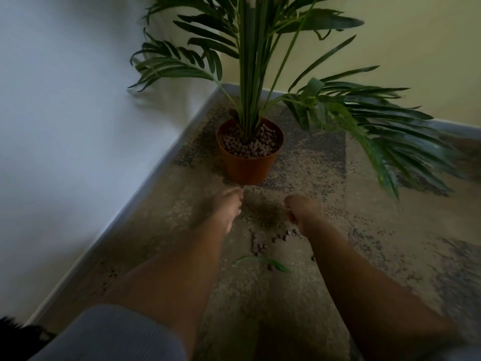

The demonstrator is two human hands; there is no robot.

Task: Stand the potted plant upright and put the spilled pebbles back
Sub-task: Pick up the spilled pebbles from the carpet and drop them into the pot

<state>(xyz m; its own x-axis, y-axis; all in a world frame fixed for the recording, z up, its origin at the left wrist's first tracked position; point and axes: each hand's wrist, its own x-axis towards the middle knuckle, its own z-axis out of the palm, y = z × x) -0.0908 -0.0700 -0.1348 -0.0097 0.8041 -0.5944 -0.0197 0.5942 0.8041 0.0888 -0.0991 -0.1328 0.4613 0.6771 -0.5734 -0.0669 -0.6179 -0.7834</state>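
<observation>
Currently the pot [249, 155] is seen upright on the carpet [325, 287], near the corner where the white wall [65, 126] meets the yellow wall [416, 48]. It is filled with brown pebbles [251, 144] around the palm stems [250, 82]. Loose pebbles [260, 246] are scattered on the carpet between the two forearms, a few more near the left skirting [110, 273]. A fallen leaf [263, 262] is seen lying just below that scatter. Both hands are held low, just in front of the pot, not touching it. Left hand [227, 206]: fingers curled and bunched, blurred; whether anything is held cannot be told. Right hand [299, 209]: curled into a loose fist, contents cannot be told. A grey sleeve [109, 334] is visible on the left arm.
</observation>
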